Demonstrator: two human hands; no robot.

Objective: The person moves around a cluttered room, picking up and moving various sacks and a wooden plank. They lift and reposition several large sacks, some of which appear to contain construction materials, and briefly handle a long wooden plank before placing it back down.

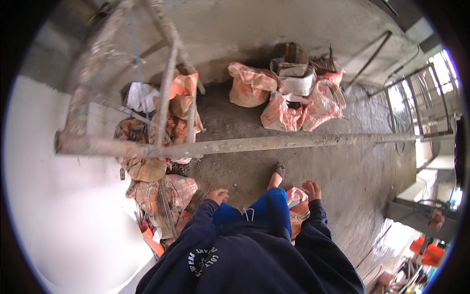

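My left hand (218,196) hangs beside my left thigh with nothing seen in it, its fingers loosely bent and not closed into a fist. Nearest to it on the left lies a red-and-white woven sack (180,190). On the other side, my right hand (312,190) is held out past my hip, empty, with its fingers apart. Just below and left of that hand, another filled sack (297,211) rests on the floor, partly hidden by my leg and sleeve. One foot (279,170) in a dark shoe shows ahead of my blue shorts.
A dirty metal pipe (254,144) runs across in front of me, joined to a scaffold frame (169,93) at left. Filled sacks (252,85) stand by the far wall, some holding rubble. More sacks line the white wall (58,186). Metal railings (416,98) stand at right.
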